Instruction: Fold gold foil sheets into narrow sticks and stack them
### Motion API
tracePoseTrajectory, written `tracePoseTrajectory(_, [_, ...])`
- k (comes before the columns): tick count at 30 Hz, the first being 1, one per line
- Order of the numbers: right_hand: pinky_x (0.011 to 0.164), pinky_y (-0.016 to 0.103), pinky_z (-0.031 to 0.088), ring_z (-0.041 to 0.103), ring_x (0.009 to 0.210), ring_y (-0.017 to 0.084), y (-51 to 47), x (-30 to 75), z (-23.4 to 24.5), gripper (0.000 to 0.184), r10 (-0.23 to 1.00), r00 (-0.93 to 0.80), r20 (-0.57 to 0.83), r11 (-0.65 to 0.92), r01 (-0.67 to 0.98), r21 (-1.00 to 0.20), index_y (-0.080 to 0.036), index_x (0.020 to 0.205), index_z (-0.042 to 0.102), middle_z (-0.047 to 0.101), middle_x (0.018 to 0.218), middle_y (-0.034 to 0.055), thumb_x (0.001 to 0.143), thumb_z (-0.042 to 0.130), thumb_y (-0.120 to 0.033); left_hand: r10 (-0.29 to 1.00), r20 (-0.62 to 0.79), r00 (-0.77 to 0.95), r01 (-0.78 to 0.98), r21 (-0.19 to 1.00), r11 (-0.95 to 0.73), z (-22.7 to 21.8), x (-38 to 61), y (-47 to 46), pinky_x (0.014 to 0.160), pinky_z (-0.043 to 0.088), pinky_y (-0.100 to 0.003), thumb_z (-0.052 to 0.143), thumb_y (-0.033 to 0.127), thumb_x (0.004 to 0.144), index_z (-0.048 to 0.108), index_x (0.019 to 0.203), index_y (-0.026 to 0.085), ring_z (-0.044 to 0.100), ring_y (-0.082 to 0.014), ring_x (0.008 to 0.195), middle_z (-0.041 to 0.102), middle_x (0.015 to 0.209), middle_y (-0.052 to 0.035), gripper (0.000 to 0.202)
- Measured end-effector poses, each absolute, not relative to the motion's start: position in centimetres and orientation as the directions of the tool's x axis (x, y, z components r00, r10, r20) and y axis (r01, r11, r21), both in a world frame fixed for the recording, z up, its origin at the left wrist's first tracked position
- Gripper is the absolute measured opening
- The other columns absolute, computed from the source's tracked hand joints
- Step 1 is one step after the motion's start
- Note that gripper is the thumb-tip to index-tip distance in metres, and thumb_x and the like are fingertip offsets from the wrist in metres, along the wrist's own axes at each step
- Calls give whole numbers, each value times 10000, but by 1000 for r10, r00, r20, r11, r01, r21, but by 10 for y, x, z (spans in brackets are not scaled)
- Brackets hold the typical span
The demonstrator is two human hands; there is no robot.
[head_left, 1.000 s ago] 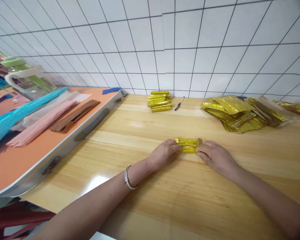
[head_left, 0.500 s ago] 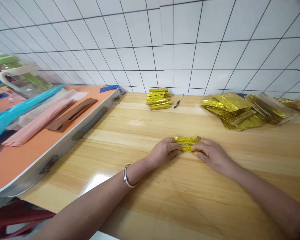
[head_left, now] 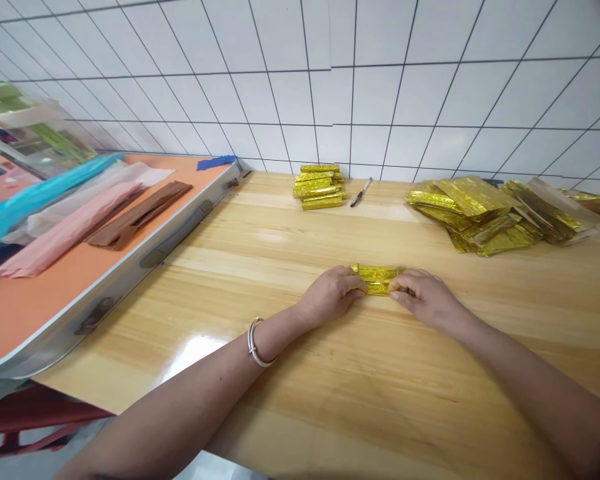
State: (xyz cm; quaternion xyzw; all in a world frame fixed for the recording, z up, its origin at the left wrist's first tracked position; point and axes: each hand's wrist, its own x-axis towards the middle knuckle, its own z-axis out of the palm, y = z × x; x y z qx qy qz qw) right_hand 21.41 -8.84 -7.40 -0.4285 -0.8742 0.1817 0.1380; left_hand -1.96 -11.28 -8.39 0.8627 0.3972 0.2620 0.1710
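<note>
A strip of shiny gold foil (head_left: 379,273) lies on the wooden table, with a folded or rolled edge toward me. My left hand (head_left: 334,293) closes its fingers on the left end of that near edge. At the right end, my right hand (head_left: 420,295) pinches the same foil between thumb and fingers. Both hands rest low, near the tabletop, with the middle of the foil showing between them. The fingertips partly cover the foil's two ends.
Behind sits a stack of gold foil rolls (head_left: 319,187) beside a pen (head_left: 361,193). A heap of flat gold foil pieces (head_left: 480,213) lies back right. On the left, an orange-topped case (head_left: 45,303) bears brown, pink and blue crepe paper (head_left: 70,229). A tiled wall (head_left: 300,93) closes the back.
The view has tilted and shifted slightly, so everything appears a little higher. Both hands stay on the foil, and its visible far part looks slightly narrower.
</note>
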Motion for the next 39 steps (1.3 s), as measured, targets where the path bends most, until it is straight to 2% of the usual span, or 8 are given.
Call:
tracePoseTrajectory(9, [644,283,371,528,693,164,-88,216,-73,119,800,-596,64,545,679,-492,-227,751,625,600,714,8,803,532,-281,819,281,500,632,528,-567,-81,-20,-119,773,445,-270,474,194,882,637,887,188,564,-163,840,632,853,-46,164])
tracePoseTrajectory(14, [634,277,360,519,688,159,-89,217,-70,124,793,-605,75,549,655,-519,-218,748,617,593,708,5,808,530,-282,855,241,459,651,564,-509,-74,-25,-123,739,449,-241,479,170,873,600,883,187,566,-134,786,615,841,-20,122])
tracePoseTrajectory(20, [601,267,347,510,650,143,-90,218,-67,113,824,-567,26,477,666,-574,-213,761,594,573,699,-11,813,531,-292,889,210,406,660,605,-445,-73,-29,-121,704,438,-221,517,160,849,568,857,185,563,-118,752,607,819,6,58])
tracePoseTrajectory(30, [614,269,341,510,677,150,-87,218,-65,125,801,-598,4,512,683,-521,-214,761,589,582,718,-4,819,505,-285,870,222,440,701,521,-487,-75,-24,-118,686,432,-212,461,148,869,597,851,187,559,-118,747,586,830,-9,142])
tracePoseTrajectory(39, [577,260,328,498,635,139,-86,219,-69,111,811,-585,-16,495,700,-514,-221,743,575,561,689,-16,805,502,-278,892,172,418,767,459,-448,-72,-21,-119,723,457,-225,473,179,868,625,847,196,568,-128,783,570,859,-24,154])
